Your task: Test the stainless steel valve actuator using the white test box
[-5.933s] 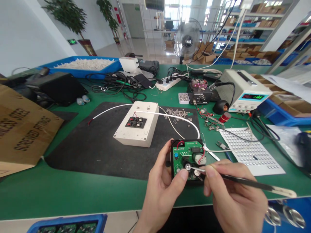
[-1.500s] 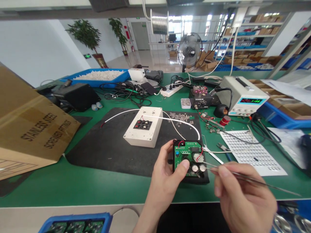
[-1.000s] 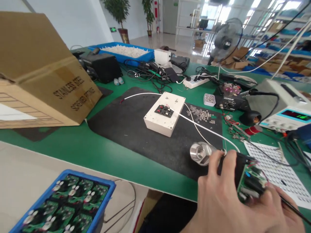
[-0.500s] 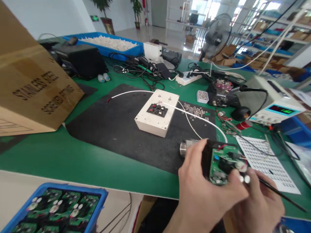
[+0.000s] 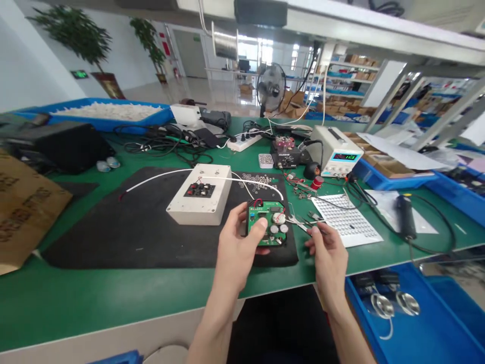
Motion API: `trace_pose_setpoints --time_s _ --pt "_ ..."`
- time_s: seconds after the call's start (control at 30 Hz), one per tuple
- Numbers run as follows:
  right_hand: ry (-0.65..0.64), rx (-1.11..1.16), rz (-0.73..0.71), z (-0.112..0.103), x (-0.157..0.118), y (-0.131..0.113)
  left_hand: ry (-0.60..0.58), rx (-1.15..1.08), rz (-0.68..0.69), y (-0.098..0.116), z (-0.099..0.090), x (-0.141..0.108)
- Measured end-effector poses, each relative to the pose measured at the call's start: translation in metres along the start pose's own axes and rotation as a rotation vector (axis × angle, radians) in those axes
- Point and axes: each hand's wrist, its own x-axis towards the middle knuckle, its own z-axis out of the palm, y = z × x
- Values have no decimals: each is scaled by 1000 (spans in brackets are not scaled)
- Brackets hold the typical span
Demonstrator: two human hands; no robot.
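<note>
A green circuit board [image 5: 271,208] in a black housing is held by my left hand [image 5: 242,242], with the thumb across its face. Red wires and round white parts show on the board. To its right, my right hand [image 5: 329,250] is closed round a thin dark tool [image 5: 312,233], probably tweezers, partly hidden by the fingers. Pliers [image 5: 299,222] lie just beyond, between the hands. Left of the board, a white box [image 5: 197,205] with a small black terminal panel [image 5: 199,190] stands on the black mat [image 5: 125,227]. A white cable [image 5: 250,180] runs from the panel towards the board.
At the back right stand a power supply [image 5: 335,151] and a soldering station [image 5: 285,155]. A sheet of small parts [image 5: 348,220] and a soldering iron [image 5: 405,217] lie right. A cardboard box [image 5: 26,212] is far left; a blue tray [image 5: 428,323] sits below right.
The view has swung right and up. The hands have moved apart: my right hand has come away from the board with the thin tool, and the board now faces up more squarely in my left hand.
</note>
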Motion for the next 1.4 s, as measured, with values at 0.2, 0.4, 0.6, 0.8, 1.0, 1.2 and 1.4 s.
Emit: trace_pose_setpoints --time_s 0.2,0.4,0.6,0.8,1.0,1.2,1.4 --pt "-106 3 -13 -6 0 9 -29 -1 69 1 3 -7" --pt "-202 -18 -48 -20 -33 10 -55 -16 156 -8 1 -19" --pt "-377 97 194 -50 -139 71 -39 -26 239 -33 -5 -24" --pt "-747 106 593 -42 -157 149 -24 -11 429 -69 -18 -31" --pt "-695 162 682 -32 -136 183 -72 -4 473 -82 -27 -29" --pt "-706 211 683 -34 -140 199 -83 -7 458 -84 -29 -28" --pt "-718 264 658 -36 -142 200 -97 -21 447 -83 -29 -30"
